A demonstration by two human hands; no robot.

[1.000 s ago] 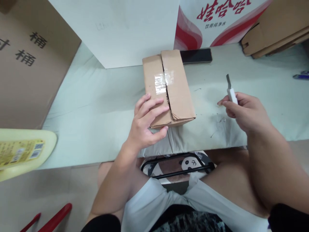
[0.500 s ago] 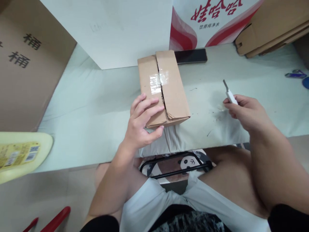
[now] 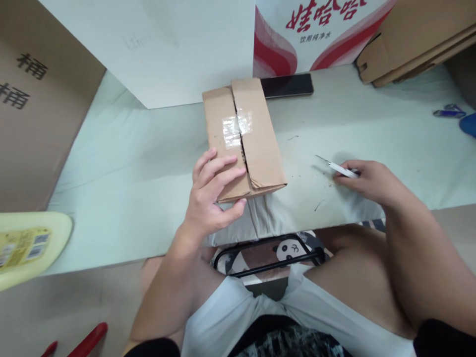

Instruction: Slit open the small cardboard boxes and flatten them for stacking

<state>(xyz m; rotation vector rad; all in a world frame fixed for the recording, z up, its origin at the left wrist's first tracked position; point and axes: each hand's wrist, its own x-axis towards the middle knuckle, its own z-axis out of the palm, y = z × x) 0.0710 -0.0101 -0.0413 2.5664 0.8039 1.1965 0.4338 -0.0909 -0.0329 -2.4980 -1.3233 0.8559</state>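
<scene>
A small cardboard box (image 3: 263, 141) sits on the cloth-covered surface, its two top flaps meeting at a slit. Clear tape (image 3: 232, 131) crosses that slit near the middle. My left hand (image 3: 211, 193) grips the box's near left corner, fingers on the top and thumb against the front side. To the right, my right hand (image 3: 366, 181) is closed around a white utility knife (image 3: 342, 170). Its thin blade is out and points left towards the box, apart from it. Part of the knife's handle is hidden in my palm.
Behind the box lie a black phone (image 3: 288, 86) and a large white carton (image 3: 156, 49). Flattened cardboard (image 3: 401, 49) leans at the back right, near a blue item (image 3: 469, 124). A big brown carton (image 3: 40, 129) and a pale yellow object (image 3: 55, 233) stand at left.
The knife has turned from pointing up and away to pointing left, and my right hand has moved slightly lower. My left hand keeps its hold on the box.
</scene>
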